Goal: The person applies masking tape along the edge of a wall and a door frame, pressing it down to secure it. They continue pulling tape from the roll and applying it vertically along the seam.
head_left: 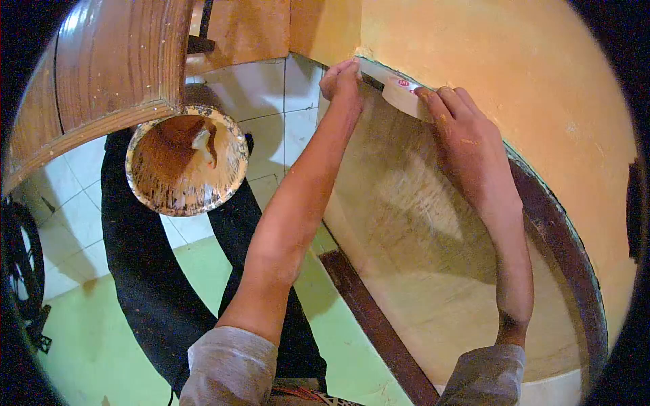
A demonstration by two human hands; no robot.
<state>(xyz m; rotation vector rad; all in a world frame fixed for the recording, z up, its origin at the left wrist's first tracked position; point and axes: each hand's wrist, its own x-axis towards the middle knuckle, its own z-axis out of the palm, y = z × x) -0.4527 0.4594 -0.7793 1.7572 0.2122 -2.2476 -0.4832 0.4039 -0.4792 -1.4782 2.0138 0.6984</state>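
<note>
At our far left, a black object lies at the rim of the view, and beside it the green floor meets white tiles. A curved wooden panel overhangs from above, its lower edge close to the bucket's rim. The paint-spattered bucket has its mouth towards us, a white-and-brown item inside, between our dark trouser legs. Between bucket and left forearm we see a strip of tile giving the elbow some room. Our left hand is up at the wall corner, fingers curled together at the end of a pale strip; whether they pinch or only press it, we cannot tell. Below, a tan board spreads between our arms, edged by a brown bar. The pale tape roll, printed red, sits against the wall's foot, pinched in our right hand, fingers bent and close together. Rightward, a dark border curves along the orange wall, close beside our right forearm.
</note>
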